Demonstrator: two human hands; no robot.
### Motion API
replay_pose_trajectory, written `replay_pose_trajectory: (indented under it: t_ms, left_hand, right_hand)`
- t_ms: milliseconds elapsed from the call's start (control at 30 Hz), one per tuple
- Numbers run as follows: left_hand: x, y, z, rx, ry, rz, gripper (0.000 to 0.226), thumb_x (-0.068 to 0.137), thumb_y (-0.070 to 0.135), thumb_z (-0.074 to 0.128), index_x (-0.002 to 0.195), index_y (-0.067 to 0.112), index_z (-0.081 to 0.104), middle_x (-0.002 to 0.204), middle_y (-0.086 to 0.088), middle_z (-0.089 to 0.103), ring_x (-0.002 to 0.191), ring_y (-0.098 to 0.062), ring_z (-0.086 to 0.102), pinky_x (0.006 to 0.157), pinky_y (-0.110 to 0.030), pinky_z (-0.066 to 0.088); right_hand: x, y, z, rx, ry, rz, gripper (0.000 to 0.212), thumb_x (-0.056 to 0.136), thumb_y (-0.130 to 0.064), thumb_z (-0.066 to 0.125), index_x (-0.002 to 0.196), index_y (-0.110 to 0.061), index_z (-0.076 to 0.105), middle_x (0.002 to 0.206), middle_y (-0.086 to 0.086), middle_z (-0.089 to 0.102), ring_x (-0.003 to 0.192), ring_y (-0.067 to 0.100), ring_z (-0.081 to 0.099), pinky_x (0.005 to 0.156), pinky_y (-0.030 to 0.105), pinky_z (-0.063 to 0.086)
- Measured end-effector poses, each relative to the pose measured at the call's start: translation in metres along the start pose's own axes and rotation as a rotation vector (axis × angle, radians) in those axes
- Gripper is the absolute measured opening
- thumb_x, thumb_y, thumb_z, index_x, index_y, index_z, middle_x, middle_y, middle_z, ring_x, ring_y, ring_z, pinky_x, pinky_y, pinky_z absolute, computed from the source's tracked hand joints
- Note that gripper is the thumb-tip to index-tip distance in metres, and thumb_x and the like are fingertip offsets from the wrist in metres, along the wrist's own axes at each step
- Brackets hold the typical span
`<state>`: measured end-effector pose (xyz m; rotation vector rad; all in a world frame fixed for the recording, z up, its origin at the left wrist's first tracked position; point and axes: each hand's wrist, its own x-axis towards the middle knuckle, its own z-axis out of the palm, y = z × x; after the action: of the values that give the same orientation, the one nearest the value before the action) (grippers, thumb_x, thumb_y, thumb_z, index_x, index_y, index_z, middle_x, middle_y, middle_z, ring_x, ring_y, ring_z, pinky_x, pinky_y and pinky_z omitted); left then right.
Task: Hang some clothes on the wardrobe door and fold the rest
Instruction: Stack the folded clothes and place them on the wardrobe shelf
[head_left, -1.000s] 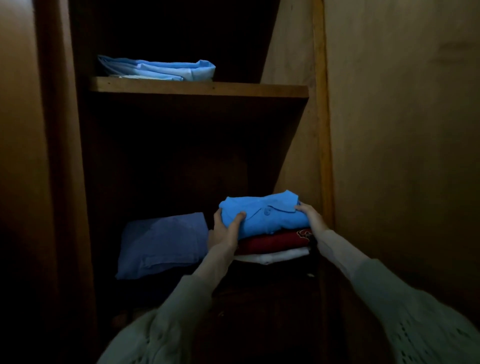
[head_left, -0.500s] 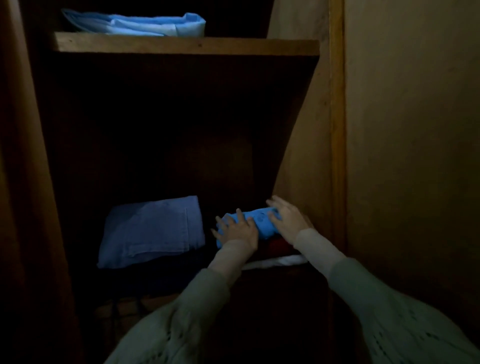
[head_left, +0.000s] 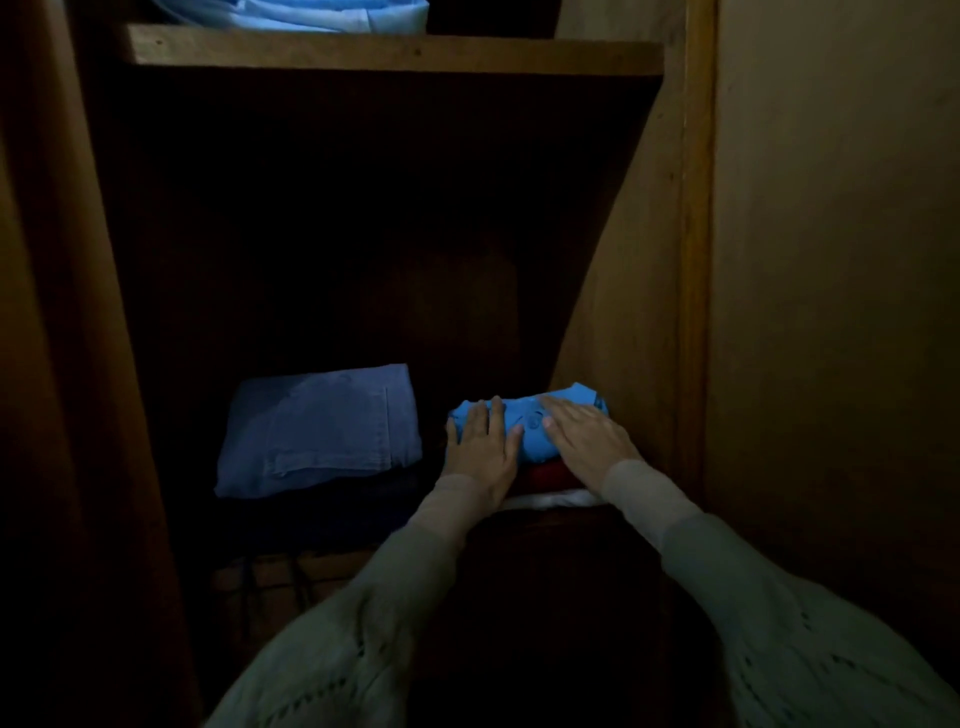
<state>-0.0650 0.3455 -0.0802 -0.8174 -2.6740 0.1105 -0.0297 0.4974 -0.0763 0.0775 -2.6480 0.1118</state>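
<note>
A folded bright blue shirt (head_left: 535, 423) tops a small stack on the lower wardrobe shelf, at the right against the side panel. Under it lie a folded red garment (head_left: 545, 474) and a white one (head_left: 550, 500). My left hand (head_left: 484, 441) lies flat on the blue shirt's left part, fingers straight. On the shirt's right part my right hand (head_left: 587, 435) presses down, also flat. Both hands hold nothing.
Folded dark blue jeans (head_left: 317, 428) lie to the left on the same shelf. The upper shelf board (head_left: 395, 52) carries light blue folded cloth (head_left: 311, 13). The wardrobe's right side panel (head_left: 649, 291) stands close to the stack. The interior is dark.
My hands held the stack at its sides a second ago; they then pushed it deeper onto the shelf and now lie flat on top of the blue shirt. The view has moved closer.
</note>
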Motion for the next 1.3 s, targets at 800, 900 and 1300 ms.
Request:
replay_pose_trajectory:
  t_ms: [800,900,1300]
  left_hand:
    - [-0.007,-0.018,-0.002,-0.376,0.011,0.023,0.062,0.102,0.036,0.026,0.15,0.017,-0.008,0.159,-0.008,0.002,0.146,-0.021,0.003,0.119,-0.037,0.007]
    - [-0.014,-0.02,-0.003,-0.358,0.0,0.002,0.059,0.103,0.03,0.027,0.15,0.015,-0.006,0.158,-0.011,-0.001,0.146,-0.024,0.001,0.118,-0.034,0.004]
    - [-0.056,-0.02,-0.023,-0.436,-0.053,0.009,0.063,0.095,0.001,0.035,0.151,0.012,0.007,0.158,-0.01,0.002,0.146,-0.027,0.005,0.119,-0.034,0.009]
  right_hand:
    - [0.008,0.008,-0.017,-0.105,-0.227,-0.124,0.114,0.073,-0.043,0.075,0.15,-0.019,-0.005,0.158,0.001,0.006,0.145,0.018,0.009,0.119,0.037,0.011]
    - [0.001,0.006,-0.023,-0.146,-0.236,-0.097,0.112,0.077,-0.036,0.074,0.15,-0.02,-0.008,0.158,0.002,0.004,0.145,0.019,0.009,0.119,0.038,0.011]
    - [-0.037,-0.02,-0.049,-0.212,-0.297,0.042,0.08,0.092,-0.021,0.056,0.151,-0.019,0.001,0.159,0.003,0.0,0.146,0.02,0.007,0.118,0.036,0.013]
